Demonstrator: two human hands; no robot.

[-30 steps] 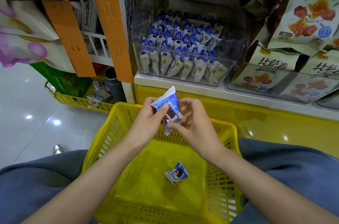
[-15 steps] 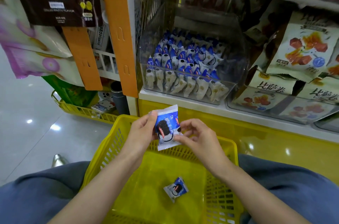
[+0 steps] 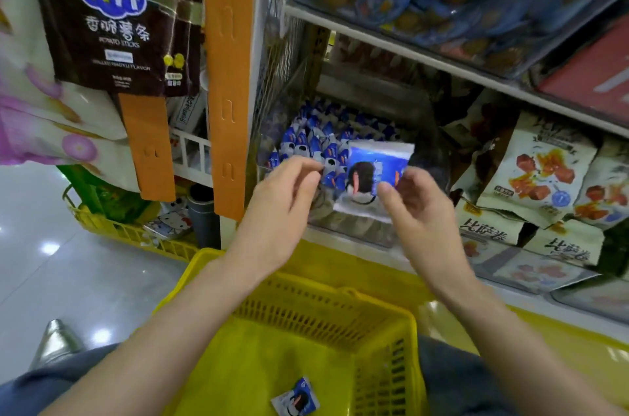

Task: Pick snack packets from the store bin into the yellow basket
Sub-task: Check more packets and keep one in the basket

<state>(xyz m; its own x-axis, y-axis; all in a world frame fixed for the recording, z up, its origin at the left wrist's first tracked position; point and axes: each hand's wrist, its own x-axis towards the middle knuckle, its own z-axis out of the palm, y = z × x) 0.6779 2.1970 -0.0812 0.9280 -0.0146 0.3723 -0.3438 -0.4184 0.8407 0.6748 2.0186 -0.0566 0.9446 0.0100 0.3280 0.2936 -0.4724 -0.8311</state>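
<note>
2 bare forearms (image 3: 190, 320), blue-grey trousers (image 3: 51, 381), 1 silver pointed shoe (image 3: 56, 342).

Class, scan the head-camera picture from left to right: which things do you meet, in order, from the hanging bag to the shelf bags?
brown potato-stick bag → tall orange upright → left hand → held snack packet → right hand → pale bag with red cubes

Yellow basket (image 3: 306, 282) open-topped; interior free apart from one loose packet (image 3: 296, 398) on its near floor. Store bin (image 3: 340, 221) open only above its front wall: shelf (image 3: 408, 51) overhead, orange upright (image 3: 228, 75) left, snack bags (image 3: 537, 177) right. Held packet (image 3: 374, 173) in right hand (image 3: 418, 201) fronts the opening.
</note>
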